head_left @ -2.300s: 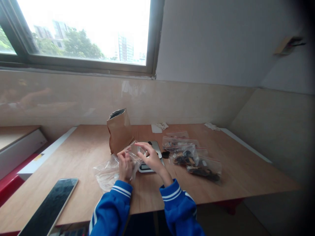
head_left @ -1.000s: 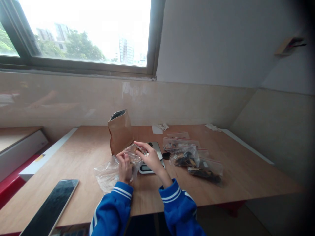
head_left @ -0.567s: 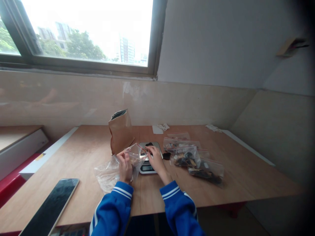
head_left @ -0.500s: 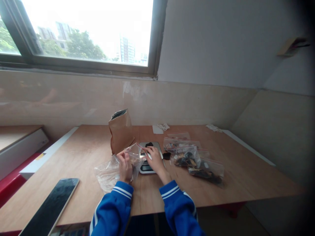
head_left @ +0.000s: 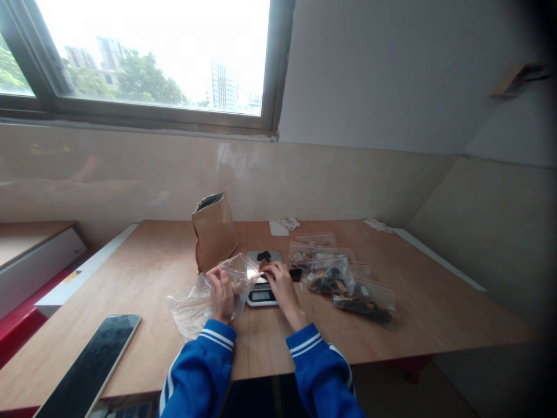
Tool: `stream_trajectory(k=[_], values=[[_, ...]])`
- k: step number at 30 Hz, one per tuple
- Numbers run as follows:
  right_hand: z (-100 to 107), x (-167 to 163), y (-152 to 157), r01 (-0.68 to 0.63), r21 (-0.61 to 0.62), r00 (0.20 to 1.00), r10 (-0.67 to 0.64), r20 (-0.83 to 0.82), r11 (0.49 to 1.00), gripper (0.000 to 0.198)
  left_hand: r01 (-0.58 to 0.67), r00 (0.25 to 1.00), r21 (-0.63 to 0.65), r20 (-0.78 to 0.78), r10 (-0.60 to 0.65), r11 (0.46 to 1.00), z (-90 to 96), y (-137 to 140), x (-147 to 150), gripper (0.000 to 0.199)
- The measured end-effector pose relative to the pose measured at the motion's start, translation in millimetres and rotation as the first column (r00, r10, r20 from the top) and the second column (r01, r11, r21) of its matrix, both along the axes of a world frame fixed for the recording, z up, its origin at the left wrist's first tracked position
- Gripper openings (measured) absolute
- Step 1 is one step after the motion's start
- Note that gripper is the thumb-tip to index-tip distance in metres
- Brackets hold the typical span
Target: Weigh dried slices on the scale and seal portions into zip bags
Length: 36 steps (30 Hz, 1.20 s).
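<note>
My left hand [head_left: 221,293] is closed on a clear zip bag [head_left: 239,267], whose red-edged mouth faces the kitchen scale [head_left: 252,255]. Fingers of my right hand [head_left: 281,284] are pinched at a small brown piece [head_left: 263,265], just right of the bag's mouth and over the scale's plate. Behind it on the plate lies a dark piece [head_left: 263,256], its kind unclear. The scale's display [head_left: 261,295] shows below my fingers, too small to read. More crumpled clear plastic [head_left: 189,310] spreads on the table beside my left hand.
An open brown paper bag [head_left: 213,232] stands behind my left hand. Several filled zip bags [head_left: 331,276] lie right of the scale, with a dark piece [head_left: 296,274] between. A phone [head_left: 91,363] rests at the front left. White crumpled paper [head_left: 289,224] is at the back.
My right hand has drawn back slightly right from the bag's mouth to over the scale, a brown piece now showing at its fingertips. My left hand has stayed in place with the bag.
</note>
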State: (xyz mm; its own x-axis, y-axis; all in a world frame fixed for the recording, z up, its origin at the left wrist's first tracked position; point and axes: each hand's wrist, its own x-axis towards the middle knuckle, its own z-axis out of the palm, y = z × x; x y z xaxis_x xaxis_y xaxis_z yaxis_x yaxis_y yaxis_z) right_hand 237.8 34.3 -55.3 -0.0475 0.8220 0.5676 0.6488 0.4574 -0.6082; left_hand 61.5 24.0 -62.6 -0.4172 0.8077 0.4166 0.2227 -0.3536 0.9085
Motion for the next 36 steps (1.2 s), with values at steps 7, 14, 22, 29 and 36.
stream_trajectory(k=[7,14,22,29,36], values=[[29.3,-3.5,-0.1,0.076,0.045,0.943,-0.057,-0.327,0.996,0.018,0.020,1.000,-0.009,-0.010,-0.020,1.000,-2.3,2.0,-0.4,0.034],[68.1,-29.9,-11.3,-0.278,0.044,0.915,0.278,-0.291,0.960,0.023,-0.016,1.000,-0.008,-0.013,0.016,1.000,-2.3,1.9,0.2,0.035],[32.1,-19.5,30.1,0.038,0.049,0.966,-0.024,-0.257,0.998,0.037,0.001,1.000,-0.023,-0.014,-0.001,1.000,-0.2,1.4,1.1,0.034],[4.1,-16.7,52.2,0.095,-0.056,0.987,-0.086,0.138,0.994,0.033,-0.008,1.000,-0.015,-0.013,0.008,1.000,-5.6,7.9,-1.0,0.033],[9.2,-15.5,37.6,0.103,-0.088,0.988,-0.092,0.124,0.991,0.018,-0.011,1.000,-0.014,-0.025,0.010,1.000,-6.0,7.9,-0.9,0.034]])
